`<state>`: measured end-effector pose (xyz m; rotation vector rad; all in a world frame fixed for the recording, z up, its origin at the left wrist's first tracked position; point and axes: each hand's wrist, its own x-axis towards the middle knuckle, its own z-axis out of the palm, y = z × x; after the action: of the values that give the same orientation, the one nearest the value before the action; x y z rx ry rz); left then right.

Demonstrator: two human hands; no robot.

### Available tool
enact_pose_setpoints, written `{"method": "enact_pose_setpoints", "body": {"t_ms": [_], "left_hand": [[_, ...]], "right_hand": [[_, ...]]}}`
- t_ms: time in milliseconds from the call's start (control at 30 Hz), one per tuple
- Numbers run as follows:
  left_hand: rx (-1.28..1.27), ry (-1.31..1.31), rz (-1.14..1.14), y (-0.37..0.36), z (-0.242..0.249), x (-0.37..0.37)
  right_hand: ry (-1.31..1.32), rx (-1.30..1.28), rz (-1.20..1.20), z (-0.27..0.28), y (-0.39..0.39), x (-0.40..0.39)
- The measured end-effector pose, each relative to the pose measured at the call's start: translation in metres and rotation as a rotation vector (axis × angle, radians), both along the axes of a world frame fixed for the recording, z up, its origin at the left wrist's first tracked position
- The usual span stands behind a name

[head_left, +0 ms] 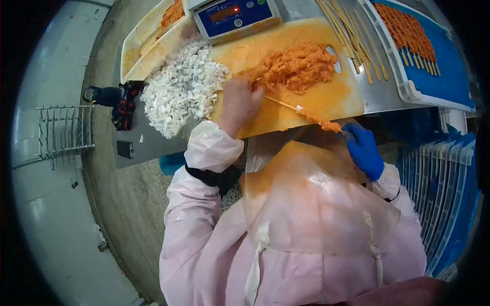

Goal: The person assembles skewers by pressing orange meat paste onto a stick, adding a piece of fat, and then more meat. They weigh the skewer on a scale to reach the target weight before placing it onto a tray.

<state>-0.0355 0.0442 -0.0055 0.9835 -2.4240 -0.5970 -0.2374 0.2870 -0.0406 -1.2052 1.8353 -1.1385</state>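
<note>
Head view: a grey metal table (153,146) carries an orange-stained cutting board (349,96), with a white-rimmed blue tray (453,76) of meat-coated skewers (408,33) beyond its right side. White chopped pieces (178,92) lie heaped at the board's left edge; raw orange meat (298,66) is piled on it. Behind stands a digital scale (236,20), its red digits and small panel print too indistinct to read. Loose bamboo sticks (352,38) lie right of the board. The hands are apart: the blue-gloved right hand (363,150) grips the meat-covered end of one part-loaded skewer (319,121) over the board's near edge; the left hand (240,102) curls at the meat, its grasp unclear, beside the skewer's bare end.
</note>
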Motion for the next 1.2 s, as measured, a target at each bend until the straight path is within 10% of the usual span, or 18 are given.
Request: {"method": "enact_pose_setpoints", "body": {"t_ms": [333, 800, 1200], "left_hand": [[0.141, -0.217, -0.152, -0.002, 0.01, -0.032], [-0.452, -0.179, -0.516, 0.024, -0.019, 0.014], [-0.211, -0.3, -0.227, 0.023, -0.016, 0.021]], "right_hand": [[0.002, -0.047, -0.048, -0.016, 0.034, -0.012], [0.017, 0.028, -0.078, -0.014, 0.054, -0.018], [0.022, 0.041, -0.124, -0.009, 0.069, -0.026]]}}
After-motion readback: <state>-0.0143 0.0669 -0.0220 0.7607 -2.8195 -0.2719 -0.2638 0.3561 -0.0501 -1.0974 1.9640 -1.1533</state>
